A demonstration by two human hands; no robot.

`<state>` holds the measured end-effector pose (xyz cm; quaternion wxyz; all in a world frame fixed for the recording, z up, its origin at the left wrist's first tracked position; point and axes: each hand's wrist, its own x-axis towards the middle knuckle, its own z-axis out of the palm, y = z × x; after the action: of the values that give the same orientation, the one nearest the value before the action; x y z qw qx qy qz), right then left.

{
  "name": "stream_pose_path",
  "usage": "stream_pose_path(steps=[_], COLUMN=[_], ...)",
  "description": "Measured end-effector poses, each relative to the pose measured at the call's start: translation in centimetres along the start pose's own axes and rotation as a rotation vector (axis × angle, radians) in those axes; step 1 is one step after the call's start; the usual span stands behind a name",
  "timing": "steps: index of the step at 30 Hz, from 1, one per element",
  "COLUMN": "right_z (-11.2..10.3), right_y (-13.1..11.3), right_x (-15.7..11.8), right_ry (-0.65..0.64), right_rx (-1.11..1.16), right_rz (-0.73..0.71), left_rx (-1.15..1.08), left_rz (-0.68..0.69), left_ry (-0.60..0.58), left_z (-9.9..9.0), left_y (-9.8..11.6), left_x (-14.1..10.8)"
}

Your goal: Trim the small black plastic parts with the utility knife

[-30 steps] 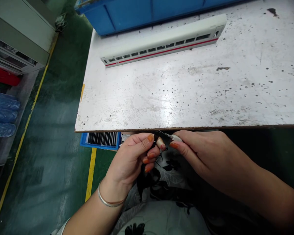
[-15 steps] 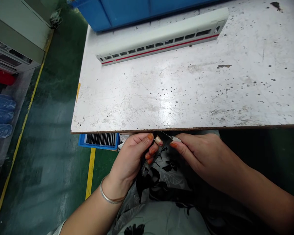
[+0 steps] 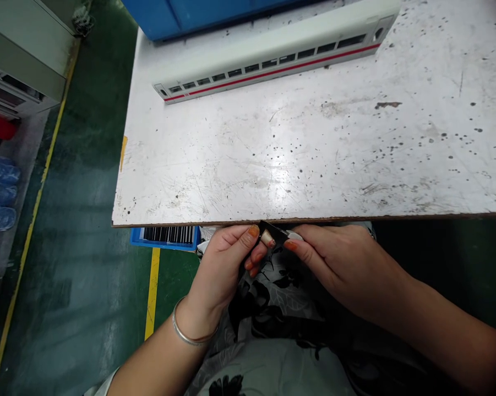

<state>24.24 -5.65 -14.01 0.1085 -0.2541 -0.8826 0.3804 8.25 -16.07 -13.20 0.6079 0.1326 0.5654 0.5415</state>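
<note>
Now, in the head view, the left hand [image 3: 225,269] and the right hand [image 3: 338,269] meet just below the front edge of the tabletop [image 3: 248,165], above the person's black-and-white floral skirt [image 3: 281,300]. Neither hand is open: the left curls its fingers around a small cream-coloured piece [image 3: 266,238], and the right pinches the pale end of a thin black strip [image 3: 277,234] between its fingertips. The strip touches the cream piece, but the fingers hide too much to tell whether the two are joined. Against the last second, the hands keep much the same pinch, while the view has tilted, lifting the white train-carriage shell [image 3: 268,60] higher in the frame. That shell, with its red stripe and row of dark windows, lies on the scuffed, spotted tabletop, well apart from the hands. A blue crate [image 3: 161,16] stands just behind it, and a blue tray of dark ribbed pieces [image 3: 167,235] shows below the tabletop's edge. No brand, label or writing can be read.
</note>
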Motion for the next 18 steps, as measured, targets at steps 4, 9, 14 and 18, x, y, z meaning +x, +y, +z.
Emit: stream_pose_path(steps=[4,9,14,18], right_z=[-0.03,-0.34,-0.47,-0.55], right_y=[0.12,-0.13,-0.22,-0.02], right_x=[0.11,0.33,0.56,0.55], right_ry=[0.018,0.001,-0.012,-0.019], right_rx=[0.002,-0.006,-0.002,-0.003], right_rz=[-0.012,-0.031,-0.026,-0.03], left_rx=[-0.006,-0.022,-0.031,-0.044], left_rz=[-0.006,-0.008,-0.016,-0.021], left_ry=[0.003,0.021,0.043,0.05], left_z=[-0.08,0.06,0.15,0.17], left_y=[-0.01,-0.02,-0.01,-0.02], left_x=[0.07,0.05,0.04,0.05])
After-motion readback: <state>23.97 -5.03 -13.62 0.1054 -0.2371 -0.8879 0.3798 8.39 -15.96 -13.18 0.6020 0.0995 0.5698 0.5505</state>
